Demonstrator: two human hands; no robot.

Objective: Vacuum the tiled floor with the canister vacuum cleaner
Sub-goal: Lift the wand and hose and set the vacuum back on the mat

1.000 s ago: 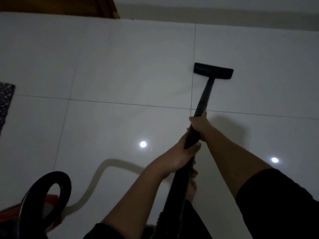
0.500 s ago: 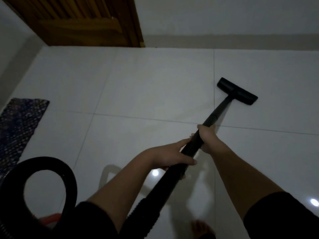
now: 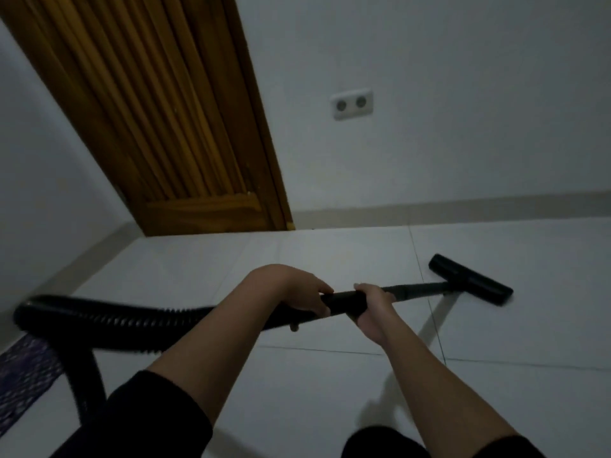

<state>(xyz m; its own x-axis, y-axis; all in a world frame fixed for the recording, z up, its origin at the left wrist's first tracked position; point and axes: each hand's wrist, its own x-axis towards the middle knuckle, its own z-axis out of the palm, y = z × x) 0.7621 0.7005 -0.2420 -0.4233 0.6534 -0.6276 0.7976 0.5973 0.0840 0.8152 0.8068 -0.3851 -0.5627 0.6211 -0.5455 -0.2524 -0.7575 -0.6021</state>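
Left hand [image 3: 299,292] and right hand [image 3: 372,307] side by side, fingers [image 3: 314,305] curled tight round the wand [image 3: 416,290] just ahead of the floppy ribbed hose [image 3: 132,317], a good hold on what looks a light, stiff tube, floor head [image 3: 469,283] down on the tiled floor [image 3: 297,375] near the far wall [image 3: 463,143].

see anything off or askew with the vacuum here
Nothing stands out. The left hand and right hand grip the wand, the floor head rests on the tiled floor, and the hose loops away leftward.
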